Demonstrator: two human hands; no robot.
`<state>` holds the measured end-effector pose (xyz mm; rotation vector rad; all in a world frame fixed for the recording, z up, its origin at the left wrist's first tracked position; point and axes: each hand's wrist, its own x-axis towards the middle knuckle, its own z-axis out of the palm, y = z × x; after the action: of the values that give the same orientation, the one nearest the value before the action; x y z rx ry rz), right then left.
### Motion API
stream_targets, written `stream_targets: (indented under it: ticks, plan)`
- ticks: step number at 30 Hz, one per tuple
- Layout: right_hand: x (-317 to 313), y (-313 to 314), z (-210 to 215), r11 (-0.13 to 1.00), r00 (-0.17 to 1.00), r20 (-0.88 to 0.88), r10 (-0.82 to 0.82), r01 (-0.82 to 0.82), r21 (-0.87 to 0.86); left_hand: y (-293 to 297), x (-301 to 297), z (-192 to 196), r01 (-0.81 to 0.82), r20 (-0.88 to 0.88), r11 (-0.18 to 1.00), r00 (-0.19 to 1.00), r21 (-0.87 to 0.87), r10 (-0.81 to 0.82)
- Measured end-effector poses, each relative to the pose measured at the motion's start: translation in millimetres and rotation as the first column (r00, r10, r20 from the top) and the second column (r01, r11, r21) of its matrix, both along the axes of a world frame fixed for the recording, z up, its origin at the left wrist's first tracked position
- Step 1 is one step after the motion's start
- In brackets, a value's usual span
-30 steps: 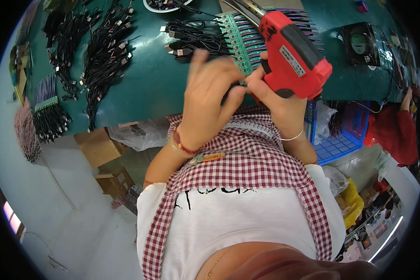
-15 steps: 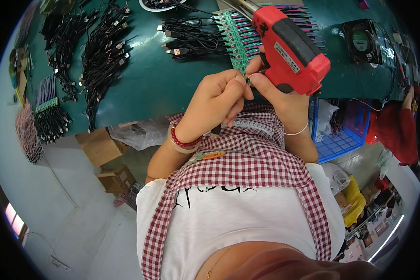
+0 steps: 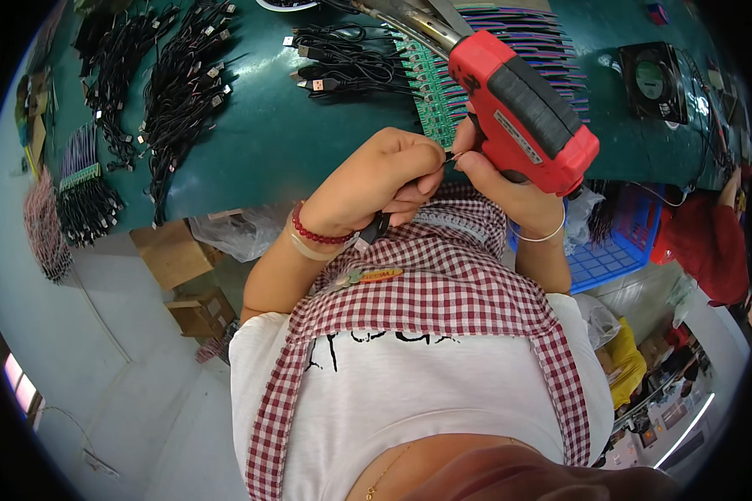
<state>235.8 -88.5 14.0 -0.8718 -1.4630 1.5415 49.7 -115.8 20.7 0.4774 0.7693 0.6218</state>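
My right hand (image 3: 514, 196) is wrapped round the handle of a red and black soldering gun (image 3: 530, 108), whose metal nose points up and left over the bench. The same hand's thumb and finger reach toward my left hand (image 3: 388, 179) and pinch at a thin wire end. Closed fingers of the left hand hold a black USB cable (image 3: 378, 227); its plug end hangs below the palm. The cable's middle is hidden in that hand. Just beyond both hands lies a row of small green circuit boards (image 3: 434, 96) with coloured wires on its right side.
Black USB cables (image 3: 351, 63) lie left of the boards, with larger cable bundles (image 3: 188, 96) farther left. A finished-looking strip of boards (image 3: 81, 175) hangs at the bench's left edge. A small black fan (image 3: 650, 82) stands right. Below is a blue crate (image 3: 614, 242); another person's red sleeve (image 3: 710, 242) shows.
My two hands have drawn slightly apart at the fingertips, and the soldering gun has shifted a little down and right. The cable's plug end shows more clearly under the left hand.
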Motion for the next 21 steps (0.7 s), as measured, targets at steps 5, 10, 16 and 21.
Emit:
stream_targets:
  ticks: [5,10,16,21]
  plan:
    - [-1.0,-2.7,-2.8,0.995,0.994,0.075,-0.074,0.079,-0.060,-0.7,5.6,6.6,-0.026,-0.229,0.997,0.972,0.079,0.044]
    - [-0.4,-5.0,2.1,0.981,0.977,0.115,-0.182,0.188,-0.044,-5.0,11.3,-0.1,0.115,-0.577,0.842,0.775,0.527,0.255]
    - [6.7,-0.1,-1.1,0.934,0.925,-0.367,-0.097,-0.043,-0.355,-7.3,15.9,-5.8,0.073,-0.358,0.491,0.777,0.868,0.518]
    - [-1.0,-3.9,0.4,0.944,0.953,-0.207,-0.220,0.154,-0.292,-10.5,12.8,1.5,-0.153,-0.361,0.800,0.833,0.580,0.420]
